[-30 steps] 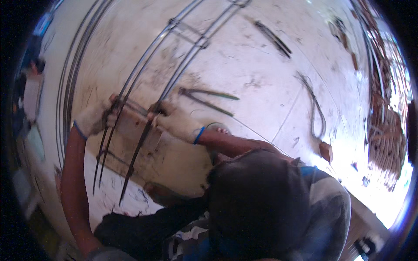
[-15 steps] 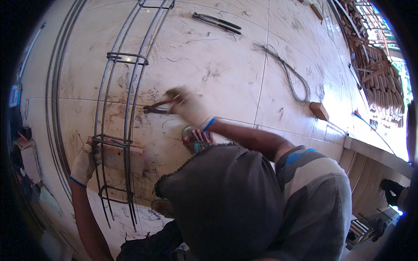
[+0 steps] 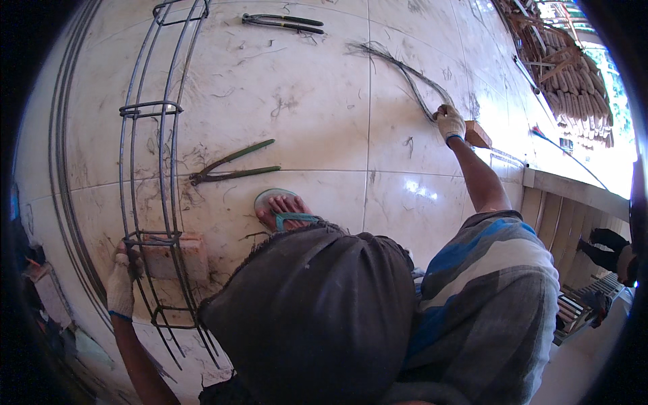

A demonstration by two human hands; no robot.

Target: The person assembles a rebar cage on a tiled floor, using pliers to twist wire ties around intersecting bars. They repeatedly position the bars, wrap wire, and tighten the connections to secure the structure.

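Note:
A long rebar cage (image 3: 165,148) with square stirrups lies along the left side, its near end propped on a reddish brick (image 3: 192,258). My left hand (image 3: 121,280), in a white knit glove, is closed on the cage's bar beside a stirrup; some fingertips are hidden. Far out to the right, my gloved right hand (image 3: 450,124) has its fingers closed on the looped end of a bundle of thin tie wire (image 3: 407,72). Pincers with green handles (image 3: 233,163) lie spread on the floor between the cage and my sandalled foot (image 3: 283,206).
Black-handled pincers (image 3: 283,24) lie at the far middle. A brown block (image 3: 478,135) sits just beside my right hand. Straight rebars (image 3: 59,145) run along the far left. Wire scraps litter the tiled floor (image 3: 317,128). Another person (image 3: 611,255) shows at the right edge.
My right hand has let go of the green-handled pincers, leaving them on the floor, and moved right to the tie wire. My left hand stays at the cage. The whole view has shifted.

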